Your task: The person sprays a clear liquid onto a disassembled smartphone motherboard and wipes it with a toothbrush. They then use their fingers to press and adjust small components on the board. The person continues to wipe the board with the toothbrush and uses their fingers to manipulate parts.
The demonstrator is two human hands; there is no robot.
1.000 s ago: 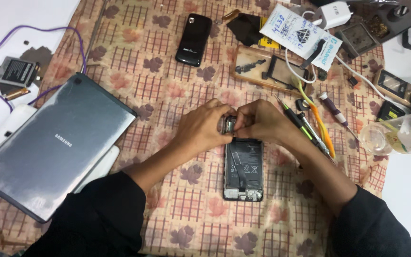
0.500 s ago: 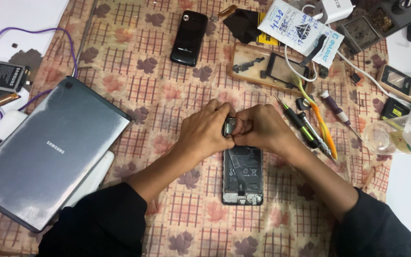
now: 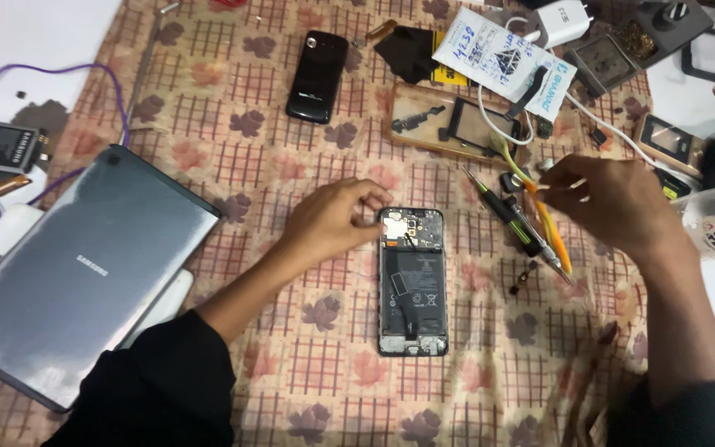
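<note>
An opened phone (image 3: 411, 281), back cover off with its black battery and circuit board exposed, lies lengthwise on a checked, leaf-patterned cloth (image 3: 275, 132). The left hand (image 3: 333, 222) rests loosely curled at the phone's upper left corner, fingertips touching its frame. The right hand (image 3: 614, 203), right of the phone, pinches a small pale part above the screwdrivers (image 3: 531, 228). A grey tablet (image 3: 76, 269) lies well left of the phone.
</note>
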